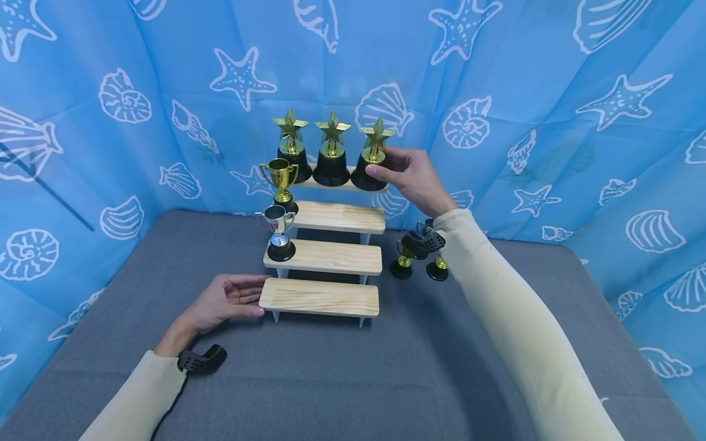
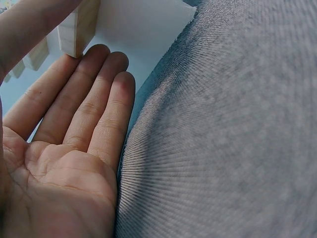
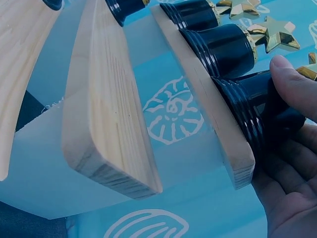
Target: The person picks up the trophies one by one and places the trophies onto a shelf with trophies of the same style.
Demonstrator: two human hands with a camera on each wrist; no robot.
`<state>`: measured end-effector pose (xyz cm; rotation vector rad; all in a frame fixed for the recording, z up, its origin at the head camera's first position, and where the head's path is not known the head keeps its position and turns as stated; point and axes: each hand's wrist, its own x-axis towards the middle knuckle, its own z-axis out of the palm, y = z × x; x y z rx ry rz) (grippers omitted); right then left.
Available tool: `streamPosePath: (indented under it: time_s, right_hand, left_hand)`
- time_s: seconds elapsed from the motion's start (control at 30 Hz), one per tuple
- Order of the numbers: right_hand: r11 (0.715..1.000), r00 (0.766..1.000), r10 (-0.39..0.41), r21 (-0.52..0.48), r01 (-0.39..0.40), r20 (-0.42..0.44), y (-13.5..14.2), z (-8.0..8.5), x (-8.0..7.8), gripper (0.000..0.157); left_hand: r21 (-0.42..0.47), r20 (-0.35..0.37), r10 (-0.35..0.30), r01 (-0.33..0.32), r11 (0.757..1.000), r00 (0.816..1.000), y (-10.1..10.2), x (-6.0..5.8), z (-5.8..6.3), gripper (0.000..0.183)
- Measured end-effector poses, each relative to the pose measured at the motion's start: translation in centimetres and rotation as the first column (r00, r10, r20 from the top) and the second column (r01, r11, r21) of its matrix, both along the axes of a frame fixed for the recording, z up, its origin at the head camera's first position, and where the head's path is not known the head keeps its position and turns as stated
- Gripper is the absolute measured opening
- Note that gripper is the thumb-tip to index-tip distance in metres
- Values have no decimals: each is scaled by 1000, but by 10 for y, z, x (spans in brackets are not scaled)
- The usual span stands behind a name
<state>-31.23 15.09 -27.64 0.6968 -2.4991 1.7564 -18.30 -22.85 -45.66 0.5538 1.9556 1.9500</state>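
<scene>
On the top step of a wooden tiered stand, my right hand grips the black base of the rightmost gold star trophy. Its thumb lies on the front of the base, and the right wrist view shows the base against the board's end. Two matching star trophies stand to its left. My left hand is at the left end of the lowest step, its fingers straight and touching the board's edge. A gold cup trophy and a silver cup trophy stand on the middle steps' left ends.
Several small cup trophies, including a gold one, stand on the grey cloth right of the stand, partly hidden by my right wrist. A blue curtain with shell and starfish prints hangs behind.
</scene>
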Motion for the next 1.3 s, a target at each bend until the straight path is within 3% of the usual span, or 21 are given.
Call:
streamPosePath:
  time_s: [1.3]
  right_hand:
    - [999,999,-34,-35,34,6,-1,-2,2,59]
  left_hand:
    - [-8,1,7,-7,1000,1000,0,-1,0,73]
